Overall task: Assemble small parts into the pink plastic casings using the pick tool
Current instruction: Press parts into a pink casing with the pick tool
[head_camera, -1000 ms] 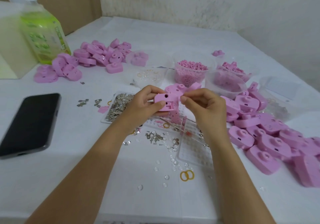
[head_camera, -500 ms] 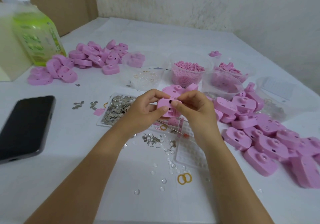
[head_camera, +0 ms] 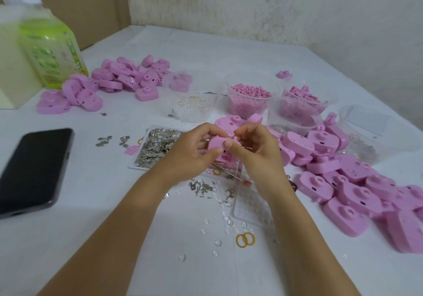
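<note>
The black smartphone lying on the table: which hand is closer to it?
Left. The left hand grips the pink plastic casing, right of the black smartphone; the right hand holds the casing's far side, farther off.

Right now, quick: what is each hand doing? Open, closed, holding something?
Left hand: closed round the pink casing.
Right hand: closed, pinching the same casing; whether its fingertips also hold a small part cannot be told.
</note>
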